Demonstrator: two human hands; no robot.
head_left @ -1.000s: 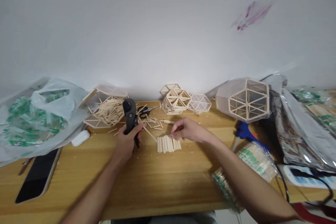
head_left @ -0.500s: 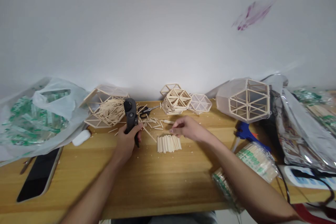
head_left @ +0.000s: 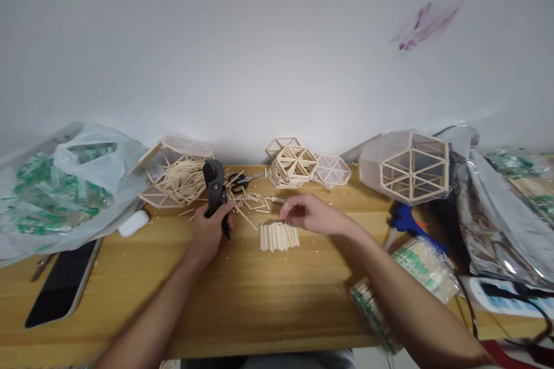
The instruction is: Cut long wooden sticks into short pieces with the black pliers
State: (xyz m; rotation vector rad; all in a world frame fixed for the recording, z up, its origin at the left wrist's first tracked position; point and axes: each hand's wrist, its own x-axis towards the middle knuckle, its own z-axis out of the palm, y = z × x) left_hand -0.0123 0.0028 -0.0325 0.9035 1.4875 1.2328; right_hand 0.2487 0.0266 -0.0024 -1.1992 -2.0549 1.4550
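Observation:
My left hand [head_left: 208,235] is wrapped round a black hand cutter [head_left: 215,189], held upright with its rounded head at the top. From beside the left thumb a thin wooden stick [head_left: 246,217] slants down to the right; whether the hand holds it I cannot tell. A neat row of short cut wooden sticks [head_left: 279,237] lies on the table between my hands. Just above the row's right end, my right hand [head_left: 311,213] has its fingers curled together, fingertips pointing down; anything in them is hidden. Loose stick pieces [head_left: 249,202] are scattered behind the row.
Scissors [head_left: 243,181] lie behind the loose pieces. Hexagonal stick frames [head_left: 294,162] stand by the wall, with a stick-filled one [head_left: 168,176] to the left and a larger one [head_left: 409,167] to the right. A blue glue gun [head_left: 409,222], wrapped stick bundles [head_left: 426,268] and a phone [head_left: 63,282] lie around.
My right hand has shifted slightly, its fingers now more curled over the row's back edge. My left hand still grips the cutter in nearly the same place.

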